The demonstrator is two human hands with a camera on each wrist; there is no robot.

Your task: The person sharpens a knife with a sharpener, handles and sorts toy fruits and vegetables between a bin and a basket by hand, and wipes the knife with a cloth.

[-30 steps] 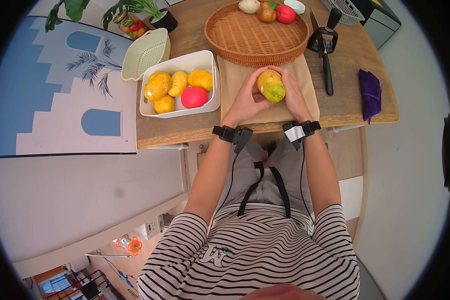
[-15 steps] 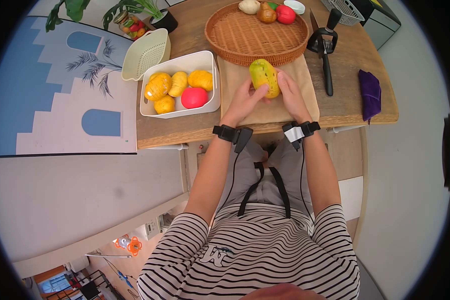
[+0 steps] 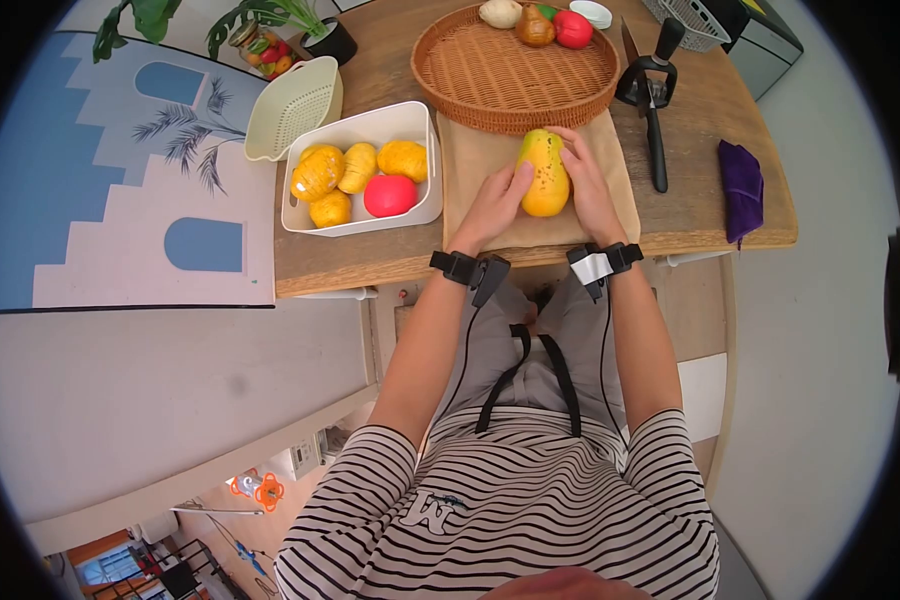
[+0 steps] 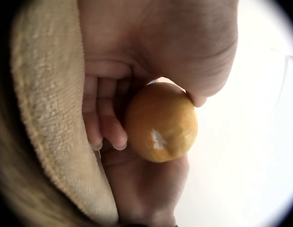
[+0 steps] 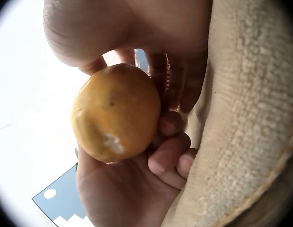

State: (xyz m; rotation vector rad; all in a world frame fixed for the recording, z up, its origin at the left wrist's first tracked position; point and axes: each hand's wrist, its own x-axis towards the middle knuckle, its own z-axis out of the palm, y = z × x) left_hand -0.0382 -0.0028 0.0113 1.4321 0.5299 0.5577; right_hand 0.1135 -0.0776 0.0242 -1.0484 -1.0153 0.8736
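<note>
Both hands hold a papaya point(image 3: 545, 175), yellow with a greenish far end and dark specks, over a beige cloth point(image 3: 522, 234). The left hand point(image 3: 495, 208) grips its left side, thumb on top and fingers curled underneath. On the opposite side, the right hand point(image 3: 592, 198) wraps it, with fingertips near the green end. In the left wrist view the papaya's rounded end point(image 4: 172, 125) carries a pale scar and sits between thumb and fingers. The right wrist view shows the same end point(image 5: 116, 109) framed by both hands.
A white bin point(image 3: 435, 195) with several yellow fruits and one pink-red one stands left. Behind the cloth is a wicker tray point(image 3: 515, 75) with produce at its far rim. A knife point(image 3: 655, 150) by a black holder and a purple pouch point(image 3: 740, 190) lie right.
Between the hands the papaya has been turned over: its end faced up, then it tilted, and now it lies lengthwise, green end away. The hands stay over the cloth.
</note>
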